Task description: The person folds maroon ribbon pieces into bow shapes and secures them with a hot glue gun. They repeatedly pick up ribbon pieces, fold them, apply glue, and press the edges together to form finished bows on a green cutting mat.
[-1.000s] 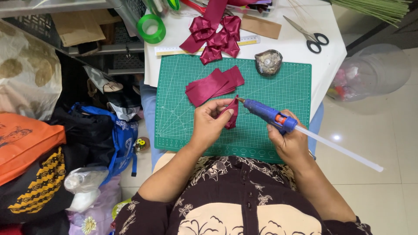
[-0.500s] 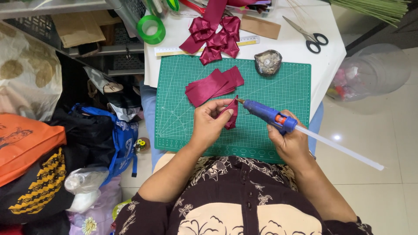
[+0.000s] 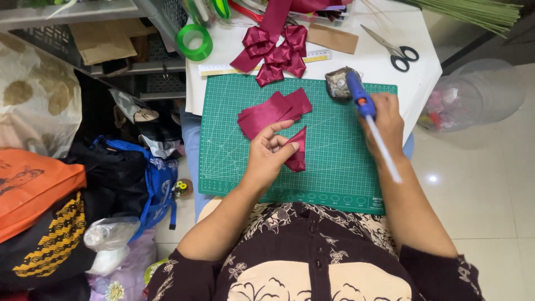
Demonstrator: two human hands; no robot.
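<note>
The left hand [image 3: 270, 153] pinches a folded ribbon piece [image 3: 297, 153] over the green mat [image 3: 334, 161]. The right hand [image 3: 384, 120] grips the glue gun [image 3: 359, 97], tip at a stone [image 3: 340, 83]. Gluing step; pressing the fold shut probably comes next.

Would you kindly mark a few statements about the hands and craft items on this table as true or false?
1. The left hand pinches a folded maroon ribbon piece. True.
2. The right hand holds scissors. False: it holds a blue glue gun; the scissors lie untouched.
3. The glue gun's tip is at the small stone-like object. True.
4. The finished ribbon bow lies on the floor. False: it lies above the green cutting mat.
</note>
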